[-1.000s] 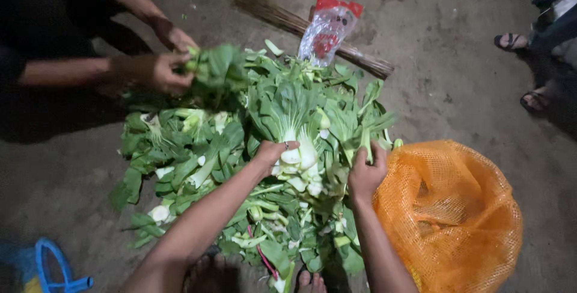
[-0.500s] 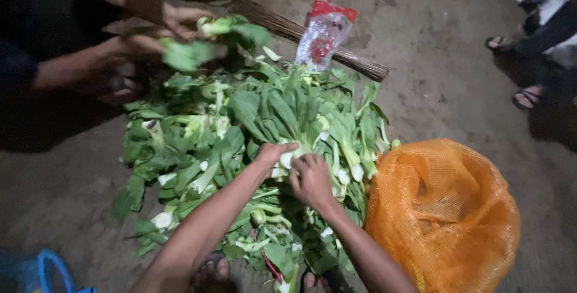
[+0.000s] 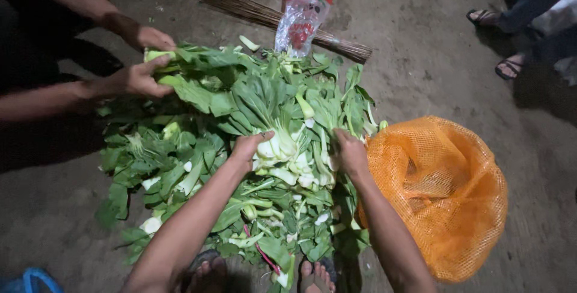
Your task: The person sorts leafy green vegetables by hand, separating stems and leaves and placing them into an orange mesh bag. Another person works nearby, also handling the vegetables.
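A big heap of leafy greens with white stems (image 3: 240,149) lies on the bare ground. My left hand (image 3: 249,147) presses on the left side of a bunch of white stems (image 3: 288,161) in the middle of the heap. My right hand (image 3: 350,155) grips the leaves at the bunch's right edge, close to an orange mesh sack (image 3: 439,191). Across the heap, another person's two hands (image 3: 141,76) hold a bundle of the greens (image 3: 198,73) at its stem end.
A stick broom (image 3: 282,19) lies behind the heap with a clear plastic bag with a red top (image 3: 303,16) on it. Sandalled feet of other people (image 3: 499,40) stand at the upper right. My own feet (image 3: 258,272) are at the bottom edge. A blue item (image 3: 30,281) sits bottom left.
My right hand has moved from beside my left hand out to the right edge of the bunch. The other person's hands have brought their bundle down onto the heap.
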